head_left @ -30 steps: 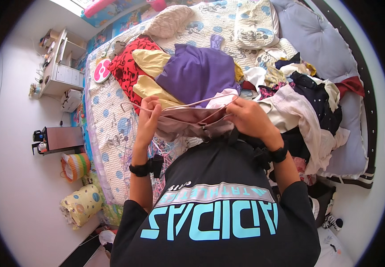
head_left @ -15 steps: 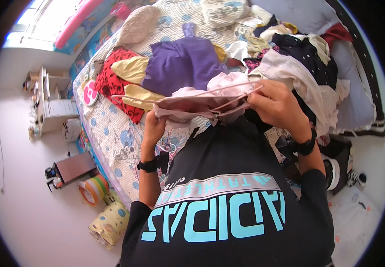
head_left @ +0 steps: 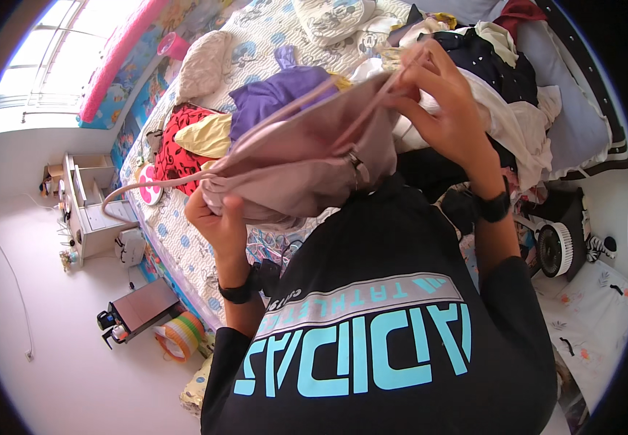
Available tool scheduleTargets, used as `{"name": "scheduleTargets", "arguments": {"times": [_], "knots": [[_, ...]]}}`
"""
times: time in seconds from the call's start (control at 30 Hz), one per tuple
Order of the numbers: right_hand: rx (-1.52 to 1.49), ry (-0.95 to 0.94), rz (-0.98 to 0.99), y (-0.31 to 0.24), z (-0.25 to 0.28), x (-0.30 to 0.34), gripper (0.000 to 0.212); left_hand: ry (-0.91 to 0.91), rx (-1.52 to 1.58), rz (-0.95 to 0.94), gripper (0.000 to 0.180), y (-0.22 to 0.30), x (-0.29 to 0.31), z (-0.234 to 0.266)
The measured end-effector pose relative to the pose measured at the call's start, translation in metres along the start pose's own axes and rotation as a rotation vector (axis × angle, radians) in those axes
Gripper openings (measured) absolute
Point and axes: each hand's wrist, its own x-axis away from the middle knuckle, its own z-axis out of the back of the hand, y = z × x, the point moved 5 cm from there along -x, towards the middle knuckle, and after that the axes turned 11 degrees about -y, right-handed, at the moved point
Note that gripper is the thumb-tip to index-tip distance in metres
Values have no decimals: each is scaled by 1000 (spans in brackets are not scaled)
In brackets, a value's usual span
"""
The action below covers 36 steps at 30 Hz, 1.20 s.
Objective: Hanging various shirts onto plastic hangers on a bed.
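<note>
A dusty-pink garment (head_left: 299, 181) hangs stretched between my hands in front of my chest, with a small dark and shiny fastening near its middle. Along its upper edge runs a thin pink clothes hanger (head_left: 158, 179), whose curved end sticks out past the garment on the left. My left hand (head_left: 216, 221) is closed on the garment's left corner, thumb on top. Higher up, my right hand (head_left: 437, 101) pinches the other end, where hanger and fabric meet. Cloth and fingers hide how the hanger sits inside.
Beyond the garment, a patterned bed (head_left: 256, 51) bears a purple garment (head_left: 274, 94), a red and black cloth (head_left: 183, 145) and a heap of clothes (head_left: 495, 72) at right. A small fan (head_left: 554, 249) stands low right. Left are a white desk (head_left: 96, 210) and a striped basket (head_left: 180, 336).
The garment has come up closer and tilted, its right end higher. My right hand has risen, my left has moved left and slightly down. More of the hanger sticks out at left.
</note>
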Motion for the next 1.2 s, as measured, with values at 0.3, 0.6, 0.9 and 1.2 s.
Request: {"name": "scheduleTargets", "arguments": {"times": [0.3, 0.6, 0.9, 1.2], "knots": [[-334, -211, -109, -11, -74, -28, 24, 258, 256, 35, 33, 39, -23, 14], [-239, -452, 102, -31, -138, -60, 35, 347, 112, 66, 35, 43, -14, 31], [-522, -568, -16, -28, -184, -58, 39, 356, -12, 54, 39, 47, 1, 48], [-288, -574, 68, -30, -201, -56, 50, 361, 28, 100, 35, 30, 38, 61]]}}
